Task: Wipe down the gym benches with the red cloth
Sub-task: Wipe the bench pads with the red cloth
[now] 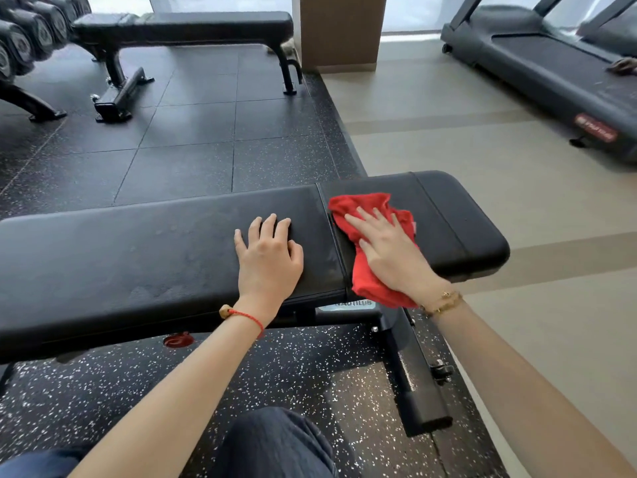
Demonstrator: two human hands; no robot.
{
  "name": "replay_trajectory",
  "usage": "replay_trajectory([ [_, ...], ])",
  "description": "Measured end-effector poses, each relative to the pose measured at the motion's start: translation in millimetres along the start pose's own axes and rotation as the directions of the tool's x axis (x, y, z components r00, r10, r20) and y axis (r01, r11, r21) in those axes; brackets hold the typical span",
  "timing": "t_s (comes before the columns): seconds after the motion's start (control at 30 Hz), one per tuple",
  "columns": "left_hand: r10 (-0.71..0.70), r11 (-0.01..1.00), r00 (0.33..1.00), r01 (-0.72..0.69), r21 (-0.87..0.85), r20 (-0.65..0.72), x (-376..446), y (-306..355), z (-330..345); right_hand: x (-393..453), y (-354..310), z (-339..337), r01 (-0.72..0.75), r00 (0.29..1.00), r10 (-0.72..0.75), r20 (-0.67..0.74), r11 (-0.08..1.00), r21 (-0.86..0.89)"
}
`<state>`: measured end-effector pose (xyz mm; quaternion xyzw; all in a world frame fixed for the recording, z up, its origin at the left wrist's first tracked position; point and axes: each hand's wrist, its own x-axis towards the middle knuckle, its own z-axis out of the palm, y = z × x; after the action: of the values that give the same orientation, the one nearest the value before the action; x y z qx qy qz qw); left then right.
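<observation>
A black padded gym bench (120, 257) runs across the middle of the view, split by a seam into a long pad and a short seat pad (462, 222). A crumpled red cloth (365, 281) lies on the seat pad just right of the seam. My right hand (389, 250) presses flat on the cloth, fingers spread. My left hand (269, 257) rests palm down on the long pad, left of the seam, holding nothing. A second black bench (193, 24) stands farther back on the dark floor.
A dumbbell rack (24, 39) fills the far left corner. A treadmill (551, 63) stands at the right on the beige floor. A brown pillar (341, 29) rises behind the far bench. The bench's metal foot (420, 381) sticks out near my knee (275, 443).
</observation>
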<state>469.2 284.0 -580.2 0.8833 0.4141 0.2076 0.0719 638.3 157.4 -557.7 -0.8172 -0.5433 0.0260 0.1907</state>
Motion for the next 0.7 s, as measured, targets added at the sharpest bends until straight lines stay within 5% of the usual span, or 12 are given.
replay_trajectory([
  [0.2,0.020,1.000,1.000,-0.020,0.019,0.014,-2,1,1,-27,74,-31,-0.343,0.933,0.336,-0.128,0.939,-0.034],
  [0.33,0.016,0.999,1.000,-0.017,0.028,0.017,-1,2,1,7,108,-52,-0.520,0.852,0.515,-0.089,0.854,-0.035],
  [0.57,0.026,0.999,1.000,-0.026,0.044,0.010,-1,2,3,-23,71,-23,-0.246,0.966,0.242,-0.094,0.969,-0.032],
  [0.7,0.021,0.998,1.000,-0.023,0.061,0.023,0,3,2,10,77,-28,-0.308,0.951,0.307,-0.030,0.951,-0.027],
])
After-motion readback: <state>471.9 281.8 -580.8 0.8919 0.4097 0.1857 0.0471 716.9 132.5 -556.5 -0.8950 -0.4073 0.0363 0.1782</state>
